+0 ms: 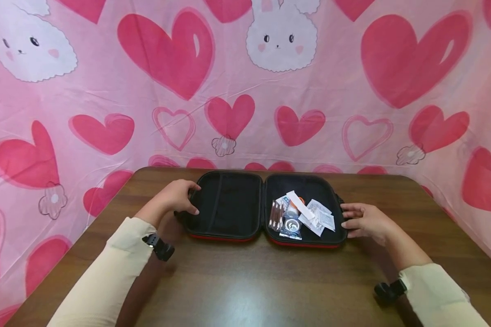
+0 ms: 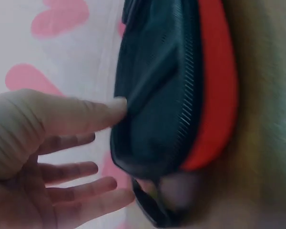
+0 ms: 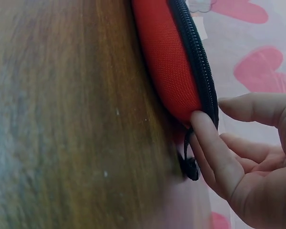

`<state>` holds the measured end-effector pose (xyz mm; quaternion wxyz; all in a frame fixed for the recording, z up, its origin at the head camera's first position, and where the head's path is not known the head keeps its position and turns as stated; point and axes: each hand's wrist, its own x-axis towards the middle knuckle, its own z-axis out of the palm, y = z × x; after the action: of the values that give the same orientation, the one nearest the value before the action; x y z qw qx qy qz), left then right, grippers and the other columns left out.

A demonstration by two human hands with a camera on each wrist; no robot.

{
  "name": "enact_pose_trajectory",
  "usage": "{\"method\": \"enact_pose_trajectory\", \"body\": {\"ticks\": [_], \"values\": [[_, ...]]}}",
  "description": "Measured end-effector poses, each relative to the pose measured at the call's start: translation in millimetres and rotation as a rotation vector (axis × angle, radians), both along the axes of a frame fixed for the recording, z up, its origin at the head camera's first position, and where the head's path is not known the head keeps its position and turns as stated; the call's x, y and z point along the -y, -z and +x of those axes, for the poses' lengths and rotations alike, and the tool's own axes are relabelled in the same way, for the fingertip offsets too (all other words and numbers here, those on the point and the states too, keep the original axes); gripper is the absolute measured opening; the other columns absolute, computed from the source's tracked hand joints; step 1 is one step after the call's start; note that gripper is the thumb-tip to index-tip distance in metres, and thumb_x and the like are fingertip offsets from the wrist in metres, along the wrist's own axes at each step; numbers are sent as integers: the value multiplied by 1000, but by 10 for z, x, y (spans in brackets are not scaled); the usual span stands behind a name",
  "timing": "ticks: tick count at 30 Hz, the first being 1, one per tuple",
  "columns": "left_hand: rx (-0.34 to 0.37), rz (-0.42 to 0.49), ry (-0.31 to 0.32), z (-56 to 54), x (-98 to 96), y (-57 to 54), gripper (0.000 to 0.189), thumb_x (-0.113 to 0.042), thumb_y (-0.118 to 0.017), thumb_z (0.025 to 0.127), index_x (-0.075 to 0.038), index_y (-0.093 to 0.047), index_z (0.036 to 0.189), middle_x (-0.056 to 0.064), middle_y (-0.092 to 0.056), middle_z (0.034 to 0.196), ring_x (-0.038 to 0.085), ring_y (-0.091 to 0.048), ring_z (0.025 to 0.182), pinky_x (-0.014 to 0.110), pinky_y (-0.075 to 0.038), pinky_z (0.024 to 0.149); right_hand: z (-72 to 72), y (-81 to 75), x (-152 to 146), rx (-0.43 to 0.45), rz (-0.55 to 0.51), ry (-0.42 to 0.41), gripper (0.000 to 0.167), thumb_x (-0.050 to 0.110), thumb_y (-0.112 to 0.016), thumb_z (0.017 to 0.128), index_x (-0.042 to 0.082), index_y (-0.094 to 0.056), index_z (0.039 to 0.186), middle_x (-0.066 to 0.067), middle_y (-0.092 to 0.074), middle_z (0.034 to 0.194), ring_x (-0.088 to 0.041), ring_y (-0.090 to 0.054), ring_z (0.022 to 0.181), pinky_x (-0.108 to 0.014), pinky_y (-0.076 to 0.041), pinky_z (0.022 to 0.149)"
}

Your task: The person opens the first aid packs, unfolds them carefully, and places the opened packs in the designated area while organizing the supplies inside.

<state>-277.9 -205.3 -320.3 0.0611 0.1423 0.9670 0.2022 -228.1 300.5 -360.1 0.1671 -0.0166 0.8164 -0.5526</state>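
A zippered case [image 1: 239, 206] lies unfolded on the table, black inside with a red outer shell. At its left rim is my left hand [image 1: 179, 196], thumb and fingers spread apart. The left wrist view shows the thumb [image 2: 86, 114] at the case's rim [image 2: 155, 138] and the other fingers beside it, not curled round anything. My right hand [image 1: 368, 222] touches the right rim with extended fingers. In the right wrist view, a finger [image 3: 214, 143] rests against the red shell [image 3: 169, 62] near the zipper [image 3: 200, 57].
Inside the right half are several brown-shafted swabs [image 1: 276, 215], a round item in a clear and blue wrapper [image 1: 291, 226], a white strip [image 1: 301, 205] and white paper packets [image 1: 321, 214]. A pink heart-and-rabbit cloth [image 1: 229, 77] hangs behind the wooden table [image 1: 245, 272].
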Motion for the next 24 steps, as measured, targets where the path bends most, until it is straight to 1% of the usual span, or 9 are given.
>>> {"method": "enact_pose_trajectory", "body": {"ticks": [1,3,5,7,11,14,16,18,24], "values": [[-29,-37,5,-14,-42,-34,71,-21,-89,66,-1,-60,128,24,-62,113,34,-61,92,48,-52,86,-4,1,-5,3,-10,-5,70,-2,-66,89,-15,-25,145,-40,-36,139,-24,-62,94,-45,-57,80],[-72,-66,17,-38,-142,-94,68,-22,-89,65,-1,-63,125,24,-61,120,35,-57,104,52,-46,96,-14,3,-13,10,-23,-15,71,-2,-65,89,-15,-23,145,-40,-31,143,-25,-62,97,-45,-56,82],[-75,-48,35,-58,-268,-143,67,-22,-88,66,-1,-63,124,24,-61,122,36,-58,107,52,-45,98,-22,2,-15,17,-26,-24,73,-3,-65,88,-15,-23,146,-40,-28,145,-25,-62,98,-45,-56,83],[-68,-6,65,-88,-411,-169,65,-21,-88,67,0,-64,124,23,-62,123,34,-61,104,48,-48,95,-25,-5,-13,27,-23,-30,74,-4,-65,87,-14,-22,147,-40,-26,147,-26,-61,98,-45,-55,84],[-9,98,120,-148,-712,-214,63,-17,-88,69,0,-63,124,21,-60,127,30,-65,98,36,-57,75,-21,-26,9,42,-16,-32,74,-6,-64,86,-13,-22,147,-39,-25,147,-26,-61,94,-45,-56,82],[56,167,144,-185,-930,-257,62,-14,-88,71,-2,-63,126,20,-57,131,29,-65,101,30,-58,63,-16,-34,31,45,-22,-30,75,-8,-63,85,-14,-21,147,-40,-24,147,-25,-60,91,-45,-57,79],[91,207,159,-212,-1066,-274,60,-12,-87,72,-3,-63,126,20,-57,131,27,-65,101,29,-58,62,-14,-26,36,43,-24,-32,75,-8,-62,85,-14,-20,147,-40,-23,147,-24,-60,90,-45,-57,77],[122,243,180,-244,-1184,-274,59,-11,-86,73,-3,-63,126,20,-57,130,27,-64,101,30,-58,64,-13,-18,35,44,-31,-27,75,-9,-62,85,-14,-20,147,-40,-23,147,-24,-60,90,-45,-58,76],[203,371,209,-346,-1493,-222,51,-8,-83,76,-3,-65,123,20,-63,123,23,-64,99,34,-59,70,-10,11,7,45,-46,-26,75,-9,-62,86,-13,-19,148,-40,-22,147,-24,-60,91,-45,-58,76]]}}
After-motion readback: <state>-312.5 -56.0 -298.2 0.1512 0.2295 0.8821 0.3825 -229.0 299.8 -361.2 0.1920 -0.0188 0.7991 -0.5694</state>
